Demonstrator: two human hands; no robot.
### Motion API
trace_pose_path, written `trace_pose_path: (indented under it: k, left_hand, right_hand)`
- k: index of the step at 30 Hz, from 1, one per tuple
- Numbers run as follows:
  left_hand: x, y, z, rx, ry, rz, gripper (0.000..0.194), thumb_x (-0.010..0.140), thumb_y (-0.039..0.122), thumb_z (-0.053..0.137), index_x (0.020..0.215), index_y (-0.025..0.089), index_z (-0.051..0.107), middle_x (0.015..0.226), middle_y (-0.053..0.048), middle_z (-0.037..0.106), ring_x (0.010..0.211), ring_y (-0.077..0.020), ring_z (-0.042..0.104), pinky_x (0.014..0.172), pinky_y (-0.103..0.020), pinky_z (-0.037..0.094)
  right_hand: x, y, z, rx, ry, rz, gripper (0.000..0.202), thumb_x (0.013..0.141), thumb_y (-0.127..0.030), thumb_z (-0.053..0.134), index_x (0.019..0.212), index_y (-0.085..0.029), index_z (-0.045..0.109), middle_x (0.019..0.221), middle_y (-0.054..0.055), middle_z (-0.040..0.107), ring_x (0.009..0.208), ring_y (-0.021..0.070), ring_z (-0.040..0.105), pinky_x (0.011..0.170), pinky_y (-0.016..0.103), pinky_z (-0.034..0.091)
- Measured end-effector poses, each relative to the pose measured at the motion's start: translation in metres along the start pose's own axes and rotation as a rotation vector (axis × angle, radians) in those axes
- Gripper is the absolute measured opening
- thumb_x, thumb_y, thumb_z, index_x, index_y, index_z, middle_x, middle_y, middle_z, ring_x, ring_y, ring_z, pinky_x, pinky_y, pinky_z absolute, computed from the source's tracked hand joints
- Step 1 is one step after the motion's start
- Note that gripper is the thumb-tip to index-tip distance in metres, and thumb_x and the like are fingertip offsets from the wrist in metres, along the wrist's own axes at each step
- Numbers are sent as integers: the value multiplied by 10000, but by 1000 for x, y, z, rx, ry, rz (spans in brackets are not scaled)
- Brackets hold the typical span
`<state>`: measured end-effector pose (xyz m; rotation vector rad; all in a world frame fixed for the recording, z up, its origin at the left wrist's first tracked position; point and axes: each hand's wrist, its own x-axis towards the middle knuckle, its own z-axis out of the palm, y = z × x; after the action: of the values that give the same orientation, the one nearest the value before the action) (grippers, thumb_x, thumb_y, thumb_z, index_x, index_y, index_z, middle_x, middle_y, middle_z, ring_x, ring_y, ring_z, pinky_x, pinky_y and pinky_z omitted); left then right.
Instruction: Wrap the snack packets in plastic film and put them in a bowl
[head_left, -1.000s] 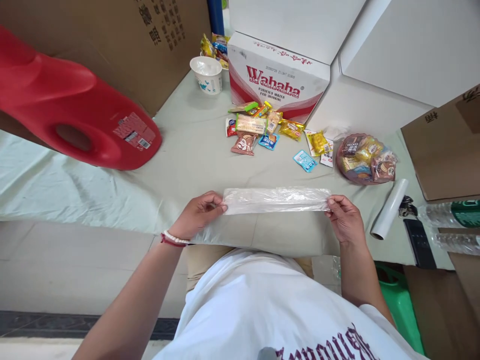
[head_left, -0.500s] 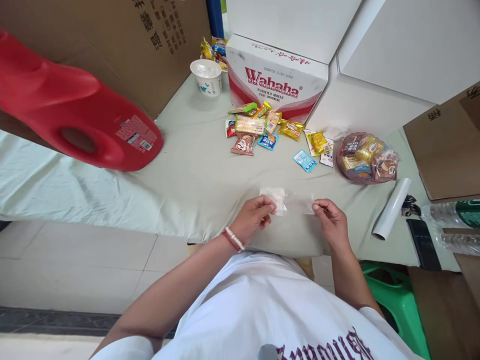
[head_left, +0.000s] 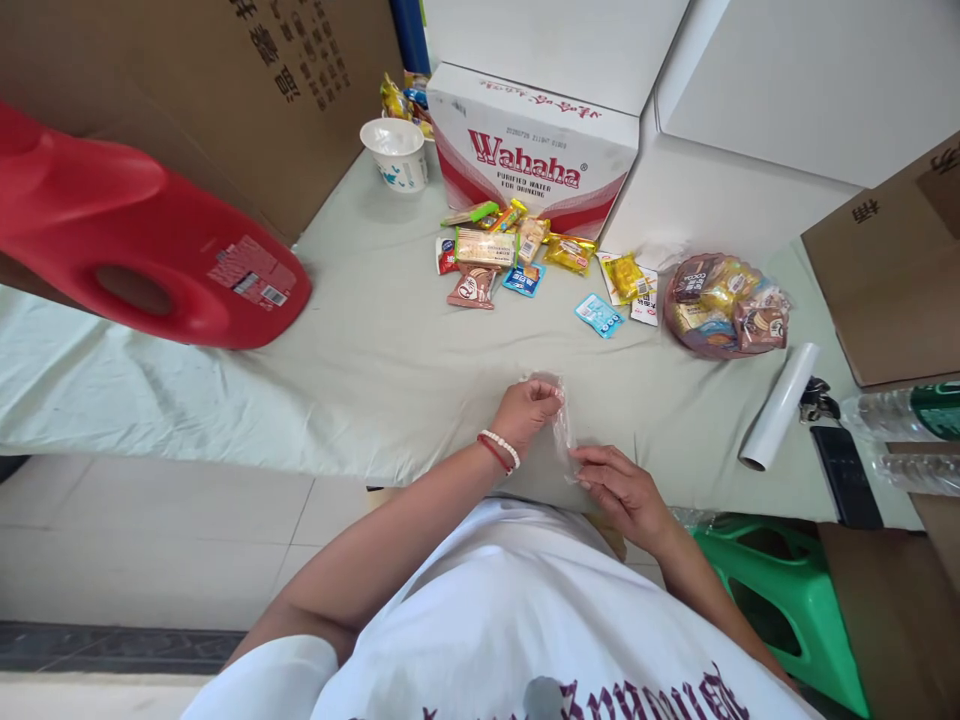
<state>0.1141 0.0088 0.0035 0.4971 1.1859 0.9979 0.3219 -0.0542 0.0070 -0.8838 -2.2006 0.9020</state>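
Note:
A crumpled clear plastic bag [head_left: 562, 430] stretches between my hands above the near edge of the cloth-covered table. My left hand [head_left: 529, 412], with beaded bracelets at the wrist, pinches its upper part between thumb and fingers. Lower down and to the right, my right hand [head_left: 619, 490] has the bag's bottom end at its thumb and fingertips, the other fingers fairly straight. Beyond my hands lie wrapped snacks: a brown packet [head_left: 474, 288], a blue packet [head_left: 524, 279], a light-blue sachet [head_left: 599, 315] and several yellow ones.
A red jug [head_left: 150, 240] stands at the left. A paper cup [head_left: 396, 155] and a Wahaba-style water carton [head_left: 536, 150] are at the back. At right are a snack-filled bowl [head_left: 679, 325], a white roll [head_left: 780, 405], a phone [head_left: 846, 475] and plastic bottles [head_left: 885, 415]. A green stool [head_left: 802, 610] sits below.
My right hand has moved left and down toward my body. The plastic, held out sideways before, now hangs bunched and nearly upright. My left hand has shifted slightly right; the view has shifted a little.

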Motion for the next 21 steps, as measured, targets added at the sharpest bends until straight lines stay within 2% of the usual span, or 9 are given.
trace_pose_path:
  k: [3,6,10,12,14,16,21]
  left_hand:
    - [3,-7,0,-24,28,18,235,627,301,826,711,144,673,747,1,641,760,-133,601,770,-300,526]
    - [3,-12,0,12,20,43,233,662,363,798,698,151,708,750,-6,674,767,-150,621,809,-330,537]
    - [-1,-15,-1,159,-17,163,206,696,372,765,677,169,736,848,-43,747,918,-212,681,918,-351,513]
    - [-6,-15,-1,254,-45,241,181,711,358,760,686,179,756,919,-57,769,997,-229,688,986,-352,486]
    - [-10,-15,-1,325,-84,293,176,736,358,748,709,186,774,935,-60,773,979,-227,692,983,-347,486]
    - [-13,-16,-3,336,-106,307,183,759,363,736,737,188,783,919,-59,771,949,-223,691,955,-346,496]
    - [-12,-23,-12,219,-45,265,166,738,340,762,736,175,764,1042,-77,770,1015,-218,675,962,-338,491]
  right_hand:
    - [-9,4,-4,26,-12,47,215,1010,-192,546,1119,-286,705,1271,83,705,1120,213,673,910,385,589]
    - [-12,7,-8,122,-39,156,219,1001,-278,593,1193,-283,699,1263,87,701,1145,232,663,951,398,573]
    - [4,12,-4,352,145,472,258,1014,-451,549,1121,-269,697,1060,58,718,934,201,676,785,328,592]
    - [20,15,3,443,226,563,264,957,-497,629,1072,-267,689,1046,48,699,920,195,653,750,304,577]
    - [36,16,11,508,257,587,312,854,-492,755,1055,-263,686,1055,41,691,950,197,638,767,295,557]
    - [49,17,18,561,273,599,320,799,-471,804,1007,-254,697,1000,27,696,907,184,628,772,288,531]
    - [59,20,24,654,323,673,266,797,-476,786,881,-233,720,776,-9,655,676,133,542,673,276,468]
